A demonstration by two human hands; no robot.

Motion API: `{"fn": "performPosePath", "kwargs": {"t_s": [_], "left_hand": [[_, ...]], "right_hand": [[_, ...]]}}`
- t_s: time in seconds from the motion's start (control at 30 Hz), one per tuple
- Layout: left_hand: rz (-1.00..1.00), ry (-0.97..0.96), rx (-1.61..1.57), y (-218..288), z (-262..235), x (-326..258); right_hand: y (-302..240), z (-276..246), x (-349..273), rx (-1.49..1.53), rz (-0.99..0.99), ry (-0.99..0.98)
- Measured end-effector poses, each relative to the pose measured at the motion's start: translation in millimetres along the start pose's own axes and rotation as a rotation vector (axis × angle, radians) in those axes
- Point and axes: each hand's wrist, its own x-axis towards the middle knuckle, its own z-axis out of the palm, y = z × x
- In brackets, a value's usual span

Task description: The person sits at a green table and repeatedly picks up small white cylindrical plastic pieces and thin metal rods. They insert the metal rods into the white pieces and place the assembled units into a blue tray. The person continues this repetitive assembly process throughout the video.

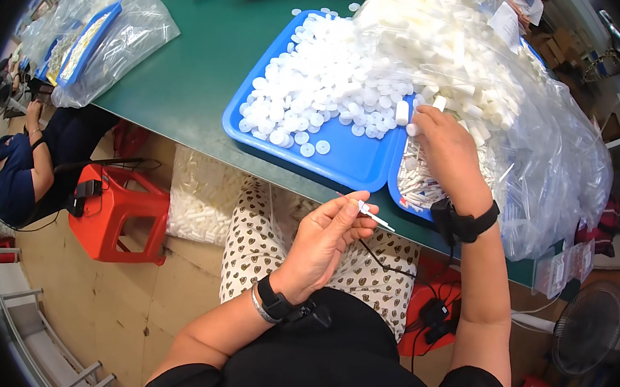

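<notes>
Just off the near edge of the green table [196,58], over the person's lap, the left hand [329,232] grips a slim white stick [380,219] between thumb and bent fingers. Its long axis runs aslant, from the fingertips down toward the lower right, so the free end points rightward and somewhat back toward the person; a wider white section sits beside the thumb, and the thinner length reaches out past it. How much of the stick lies hidden inside the grip cannot be told. Over at the right, the right hand [450,150] reaches forward and left, its fingers bent, the tips among small white cylinders; whether they have closed on one cannot be told. One white cylinder [402,112] stands out just left of those fingertips, its long axis running nearly up and down the view. Below that hand, a blue tray [402,203] holds many thin white sticks [416,181] lying at mixed angles. Beside it on the left, a larger blue tray [320,166] carries a heap of white discs [312,83]. Beyond and to the right bulges a clear plastic bag [548,163] filled with more white cylinders.
</notes>
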Motion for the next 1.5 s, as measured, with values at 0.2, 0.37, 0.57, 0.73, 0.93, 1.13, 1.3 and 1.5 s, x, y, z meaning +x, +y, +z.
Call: {"fn": "performPosePath", "kwargs": {"t_s": [0.2, 0.37, 0.57, 0.73, 0.93, 1.13, 1.3, 1.5], "left_hand": [[0.044, -0.025, 0.038, 6, 1, -1], [0.110, -0.102, 0.047, 11, 7, -5], [0.093, -0.071, 0.116, -3, 9, -4], [0.138, -0.027, 0.268, -13, 12, -5], [0.115, -0.042, 0.341, -7, 12, -4], [-0.144, -0.189, 0.359, 0, 13, -3], [-0.057, -0.180, 0.372, -1, 17, -9], [-0.199, -0.242, 0.185, -10, 5, -8]], "right_hand": [[-27, -34, -18, 0.340, 0.176, 0.095], [-71, -39, -59, 0.744, 0.338, -0.024], [-87, -26, -84, 0.714, 0.198, -0.012], [-95, -34, -85, 0.672, 0.210, 0.002], [-90, -37, -96, 1.597, 0.741, -0.268], [-76, -45, -102, 1.810, 0.800, -0.494], [-51, -61, -103, 0.877, 0.541, -0.320], [61, -47, -114, -0.274, 0.668, 0.092]]}}
